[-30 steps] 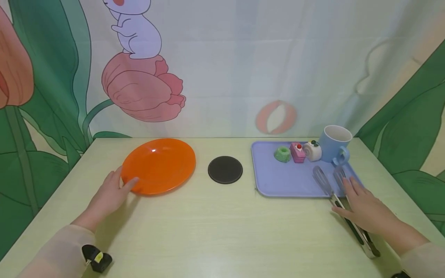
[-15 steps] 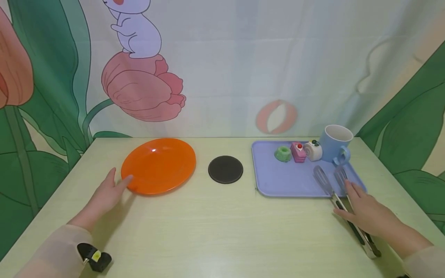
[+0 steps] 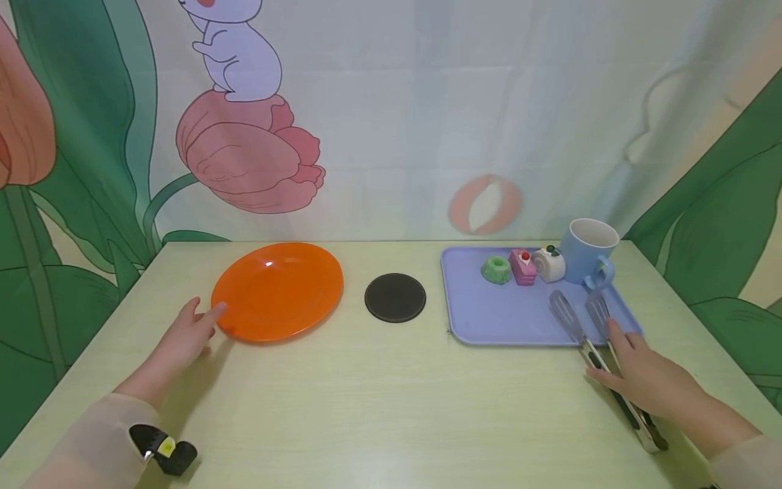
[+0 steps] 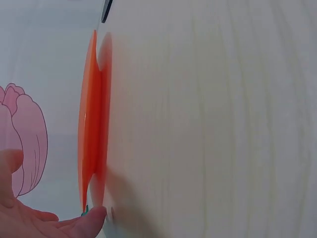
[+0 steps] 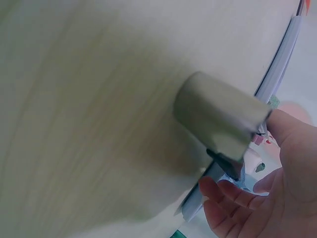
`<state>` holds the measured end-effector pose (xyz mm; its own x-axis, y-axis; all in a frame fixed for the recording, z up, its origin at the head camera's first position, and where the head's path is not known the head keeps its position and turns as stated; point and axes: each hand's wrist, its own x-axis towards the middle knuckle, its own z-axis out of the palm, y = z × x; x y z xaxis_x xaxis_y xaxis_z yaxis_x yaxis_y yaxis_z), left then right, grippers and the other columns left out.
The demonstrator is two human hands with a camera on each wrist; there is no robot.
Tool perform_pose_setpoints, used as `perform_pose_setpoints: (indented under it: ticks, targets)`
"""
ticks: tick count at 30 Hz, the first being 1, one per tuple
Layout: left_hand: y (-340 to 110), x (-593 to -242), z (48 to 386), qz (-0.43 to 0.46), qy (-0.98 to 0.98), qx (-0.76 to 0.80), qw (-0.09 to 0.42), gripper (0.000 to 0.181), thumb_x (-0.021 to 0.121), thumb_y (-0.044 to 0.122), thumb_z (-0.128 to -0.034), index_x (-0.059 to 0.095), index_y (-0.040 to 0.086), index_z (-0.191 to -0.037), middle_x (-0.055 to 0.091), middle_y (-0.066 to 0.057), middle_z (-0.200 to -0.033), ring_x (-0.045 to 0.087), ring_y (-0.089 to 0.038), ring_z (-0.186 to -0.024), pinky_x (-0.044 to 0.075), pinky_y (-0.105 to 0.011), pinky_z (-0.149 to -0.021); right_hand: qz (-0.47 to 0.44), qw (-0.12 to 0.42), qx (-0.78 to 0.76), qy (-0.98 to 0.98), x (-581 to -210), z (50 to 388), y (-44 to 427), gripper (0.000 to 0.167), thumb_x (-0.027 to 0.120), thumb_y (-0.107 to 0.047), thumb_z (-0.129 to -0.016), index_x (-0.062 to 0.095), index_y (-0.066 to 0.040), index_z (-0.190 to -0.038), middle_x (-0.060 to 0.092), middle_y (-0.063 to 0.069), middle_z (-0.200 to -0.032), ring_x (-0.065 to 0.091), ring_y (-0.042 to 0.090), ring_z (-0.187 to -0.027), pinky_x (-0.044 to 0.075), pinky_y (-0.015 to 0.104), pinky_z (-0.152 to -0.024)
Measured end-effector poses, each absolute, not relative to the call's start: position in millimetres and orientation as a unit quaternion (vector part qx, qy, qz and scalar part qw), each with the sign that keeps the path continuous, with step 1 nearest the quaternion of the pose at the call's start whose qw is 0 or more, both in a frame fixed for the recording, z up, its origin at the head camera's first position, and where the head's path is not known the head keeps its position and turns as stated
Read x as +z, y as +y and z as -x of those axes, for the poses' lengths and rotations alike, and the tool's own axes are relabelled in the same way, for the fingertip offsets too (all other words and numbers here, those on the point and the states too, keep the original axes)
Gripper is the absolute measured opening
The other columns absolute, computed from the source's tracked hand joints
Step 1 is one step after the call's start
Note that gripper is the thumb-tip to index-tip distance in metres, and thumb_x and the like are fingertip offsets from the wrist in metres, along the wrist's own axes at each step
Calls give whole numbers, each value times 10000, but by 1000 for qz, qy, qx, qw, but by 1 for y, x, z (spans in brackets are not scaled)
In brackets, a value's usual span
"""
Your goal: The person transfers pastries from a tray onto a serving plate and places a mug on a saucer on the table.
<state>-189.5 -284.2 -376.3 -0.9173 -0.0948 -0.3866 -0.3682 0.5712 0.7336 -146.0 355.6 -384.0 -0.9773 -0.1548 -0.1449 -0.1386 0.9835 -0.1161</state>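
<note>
At the left of the head view, the left hand (image 3: 183,337) is held just beside the orange plate (image 3: 277,292), near its lower left rim; its grip is released, with the fingers loosely spread. At the lower right, the right hand (image 3: 656,377) is placed over the tongs (image 3: 626,409); its grip is likewise relaxed. Whether the plate or the tongs are touched cannot be told surely. The tongs are laid slantwise, with both heads over the tray (image 3: 495,319) and the handles over the tabletop (image 3: 366,407). Along the upper part of the tray, a green cake (image 3: 496,270), a pink cake (image 3: 523,268), a white cake (image 3: 550,266) and a mug (image 3: 586,251) are lined up. Between plate and tray, a black disc (image 3: 395,297) is seen.
</note>
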Motion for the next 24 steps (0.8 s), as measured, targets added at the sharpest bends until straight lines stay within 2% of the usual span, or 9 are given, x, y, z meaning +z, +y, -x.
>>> perform_pose_setpoints:
  ticks: [3, 9, 12, 18, 20, 24]
  targets:
    - [-284, -376, 189, 139, 864, 457, 156, 971, 283, 663, -900, -228, 21, -1419, 101, -334, -1465, 319, -435, -1285, 227, -587, -1049, 68, 83, -53, 993, -383, 146, 355, 1024, 481, -603, -879, 76, 192, -1380, 280, 491, -1242, 485, 584, -976, 487, 565, -611]
    - [-283, -377, 189, 148, 839, 502, 147, 938, 299, 616, -924, -201, 0, -1425, 136, -334, -1460, 322, -403, -1299, 372, -458, -1001, 58, 89, -55, 993, -383, 147, 356, 1026, 467, -610, -882, 71, 198, -1374, 286, 507, -1231, 517, 574, -914, 484, 541, -559]
    - [-283, -377, 189, 151, 828, 520, 147, 918, 300, 594, -936, -195, -4, -1426, 151, -323, -1463, 325, -387, -1304, 386, -427, -990, 57, 88, -57, 993, -384, 147, 357, 1029, 464, -610, -883, 62, 201, -1370, 301, 509, -1219, 535, 560, -881, 481, 522, -533]
    - [-285, -379, 190, 142, 806, 554, 153, 888, 298, 556, -953, -192, -16, -1423, 191, -329, -1451, 377, -360, -1277, 443, -347, -942, 51, 103, -64, 991, -385, 147, 358, 1065, 443, -638, -875, 17, 202, -1371, 309, 497, -1235, 509, 577, -940, 489, 536, -565]
    - [-284, -379, 190, 147, 798, 564, 155, 880, 296, 553, -955, -189, -9, -1427, 199, -323, -1449, 388, -353, -1269, 435, -345, -949, 47, 118, -75, 989, -384, 147, 357, 1072, 425, -642, -881, -26, 197, -1372, 336, 488, -1224, 565, 517, -879, 490, 495, -538]
    - [-283, -379, 190, 161, 786, 576, 159, 874, 297, 559, -954, -141, -19, -1441, 223, -310, -1439, 412, -351, -1244, 454, -334, -936, 33, 155, -95, 983, -380, 148, 355, 1083, 409, -640, -889, -125, 172, -1367, 446, 454, -1147, 609, 302, -683, 438, 381, -450]
